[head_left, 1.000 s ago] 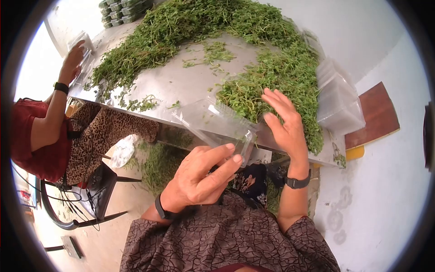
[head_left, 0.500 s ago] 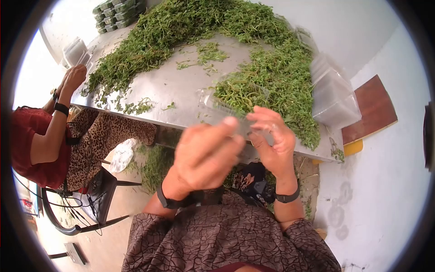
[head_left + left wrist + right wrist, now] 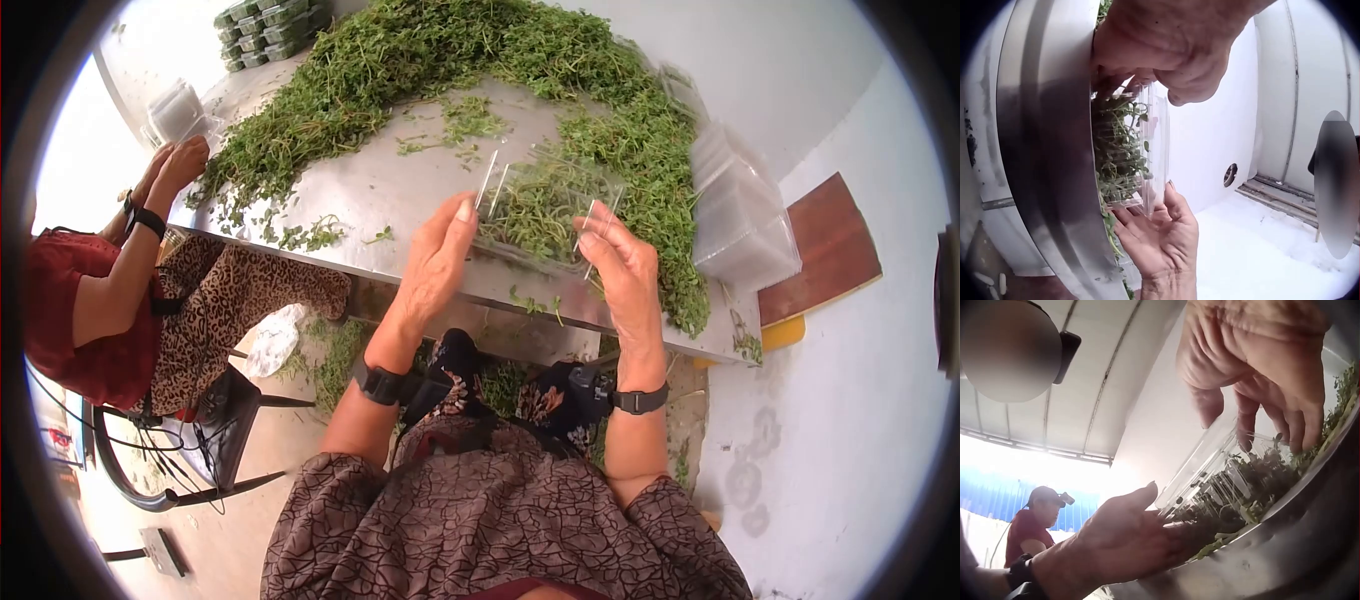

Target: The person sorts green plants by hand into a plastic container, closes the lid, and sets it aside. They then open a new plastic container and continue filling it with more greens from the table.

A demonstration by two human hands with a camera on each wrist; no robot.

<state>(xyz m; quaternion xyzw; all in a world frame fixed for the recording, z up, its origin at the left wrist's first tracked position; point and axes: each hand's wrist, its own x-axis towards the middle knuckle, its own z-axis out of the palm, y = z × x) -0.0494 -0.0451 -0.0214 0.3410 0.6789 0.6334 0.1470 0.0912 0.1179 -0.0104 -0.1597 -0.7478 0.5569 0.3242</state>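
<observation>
Over the table's front edge, both hands hold a clear plastic clamshell container between them. My left hand grips its left end, thumb on the near side and fingers mostly hidden behind. At the opposite end, my right hand has its thumb and fingers on either side of the plastic. Green leafy stems show through the transparent walls in the head view. From the left wrist, the container stands between the hands close to the metal edge. In the right wrist view, the right hand reaches down over one end.
A large heap of leafy greens curves around the metal table. Stacked clear containers stand at the right edge, and filled boxes at the far left. Another person in a red top works at the left, beside a chair.
My left hand has swung up and away from me to the container's left end. The right hand now grips the other end. The container has turned and moved over the table edge.
</observation>
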